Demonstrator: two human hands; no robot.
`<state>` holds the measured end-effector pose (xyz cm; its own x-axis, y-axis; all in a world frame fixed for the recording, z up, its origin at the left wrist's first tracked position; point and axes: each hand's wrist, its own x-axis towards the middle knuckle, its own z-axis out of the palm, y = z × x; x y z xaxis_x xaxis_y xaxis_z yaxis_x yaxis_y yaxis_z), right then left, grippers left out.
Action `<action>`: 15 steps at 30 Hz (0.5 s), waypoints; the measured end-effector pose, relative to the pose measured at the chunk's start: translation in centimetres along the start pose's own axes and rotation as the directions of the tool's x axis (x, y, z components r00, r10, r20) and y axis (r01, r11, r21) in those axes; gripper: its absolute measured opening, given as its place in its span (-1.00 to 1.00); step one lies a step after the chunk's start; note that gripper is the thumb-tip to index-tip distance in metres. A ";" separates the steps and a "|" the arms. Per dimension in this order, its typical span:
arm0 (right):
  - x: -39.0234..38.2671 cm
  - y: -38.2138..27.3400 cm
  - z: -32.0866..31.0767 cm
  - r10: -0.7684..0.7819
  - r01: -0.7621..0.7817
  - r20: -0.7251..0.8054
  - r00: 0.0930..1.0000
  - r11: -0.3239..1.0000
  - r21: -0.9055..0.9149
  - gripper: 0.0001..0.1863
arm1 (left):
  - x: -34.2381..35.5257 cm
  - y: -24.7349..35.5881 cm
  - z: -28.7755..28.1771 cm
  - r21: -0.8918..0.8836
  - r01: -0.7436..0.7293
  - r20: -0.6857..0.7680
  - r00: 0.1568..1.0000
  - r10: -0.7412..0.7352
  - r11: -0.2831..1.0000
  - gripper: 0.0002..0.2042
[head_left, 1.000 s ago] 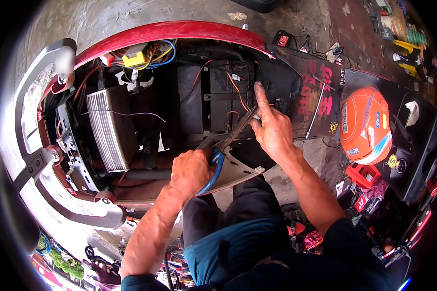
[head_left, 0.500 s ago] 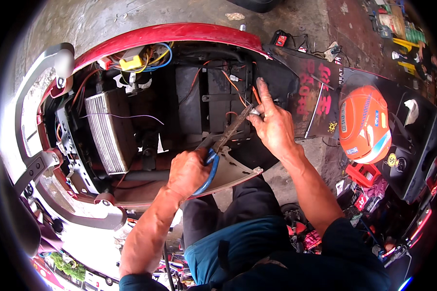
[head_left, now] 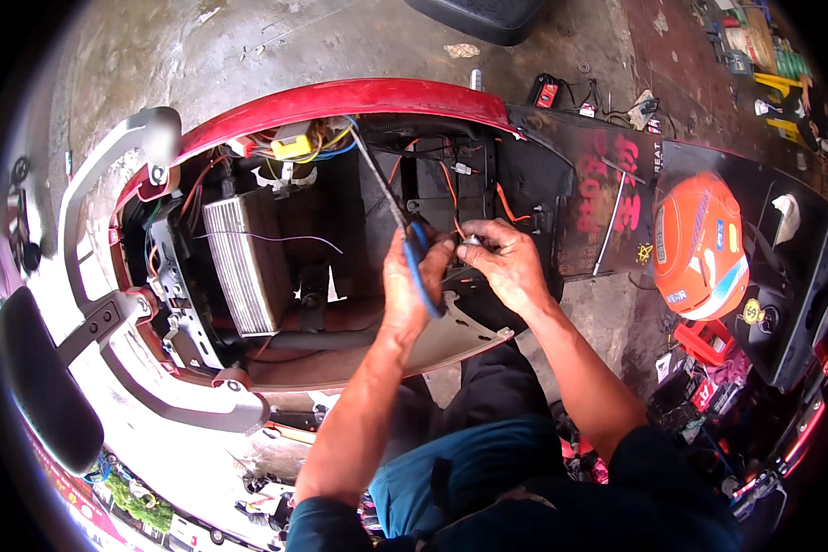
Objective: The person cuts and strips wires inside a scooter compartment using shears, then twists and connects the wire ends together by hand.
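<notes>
Overall, the head view looks down on both hands, close together over an open vehicle body [head_left: 340, 95] with a red far rim. The left hand [head_left: 410, 287] is wrapped around blue-handled pliers [head_left: 391, 200], whose long dark nose slants up and leftward toward bundled wires near that rim. Its fingertips reach right, almost meeting those of the right hand [head_left: 504, 262]; whether they touch I cannot tell. The right hand pinches a small metal piece [head_left: 472, 240] between thumb and fingers, while an orange wire [head_left: 453, 189] runs down to just beside both sets of fingertips. Another, thicker orange wire [head_left: 509, 204] lies beyond the right hand. Well to the left, a finned metal block [head_left: 241, 262] sits inside the body with a thin purple wire [head_left: 276, 239] crossing it, and a yellow connector [head_left: 292, 146] rests by the far rim. To the right, a metal rod [head_left: 604, 235] lies on a dark panel [head_left: 570, 256] with pink writing, near an orange helmet [head_left: 702, 244].
</notes>
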<state>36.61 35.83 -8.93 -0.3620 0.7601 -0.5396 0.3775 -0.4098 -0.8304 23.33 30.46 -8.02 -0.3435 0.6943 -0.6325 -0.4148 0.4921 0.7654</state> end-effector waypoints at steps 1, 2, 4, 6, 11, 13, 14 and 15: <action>-0.3 -0.7 0.4 0.002 -0.002 -0.008 1.000 1.000 -0.026 -0.75 | 0.2 -0.3 0.6 -0.083 0.002 -0.001 1.000 -0.002 0.997 -0.88; -0.4 -1.2 0.6 0.001 -0.002 -0.003 1.000 1.000 -0.022 -0.75 | 0.3 -0.7 0.9 -0.195 -0.021 -0.037 0.999 0.014 0.981 -0.88; -0.4 -1.7 0.5 -0.094 0.101 0.040 0.995 0.963 -0.248 -0.74 | 0.4 -1.2 1.1 -0.259 -0.036 -0.064 0.998 0.020 0.965 -0.86; -0.2 -2.3 -0.6 -0.118 0.151 0.111 0.987 0.918 -0.366 -0.75 | 0.2 -1.4 0.5 -0.263 -0.014 -0.066 0.998 -0.003 0.965 -0.86; 1.2 -3.8 -0.8 -0.371 0.430 0.219 0.902 0.738 -0.520 -0.75 | -0.8 -1.6 0.0 -0.318 -0.008 -0.053 0.999 -0.010 0.948 -0.82; 2.3 -3.7 -1.2 -0.513 0.679 0.445 0.734 0.561 -0.473 -0.77 | -1.1 -1.6 0.0 -0.322 -0.017 -0.041 0.999 0.003 0.946 -0.81; 2.7 -3.5 -1.5 -0.513 0.680 0.445 0.734 0.562 -0.472 -0.77 | -1.2 -1.7 -0.1 -0.328 -0.026 -0.030 0.999 0.017 0.944 -0.79; 3.2 -3.4 -1.8 -0.482 0.694 0.506 0.716 0.569 -0.441 -0.78 | -1.2 -1.9 -0.2 -0.329 -0.028 -0.031 0.999 0.018 0.944 -0.79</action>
<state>35.70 40.54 -7.53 -0.8720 0.4862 -0.0564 0.3390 0.5169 -0.7860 24.35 28.55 -8.75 -0.3769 0.6867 -0.6216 -0.6593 0.2725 0.7008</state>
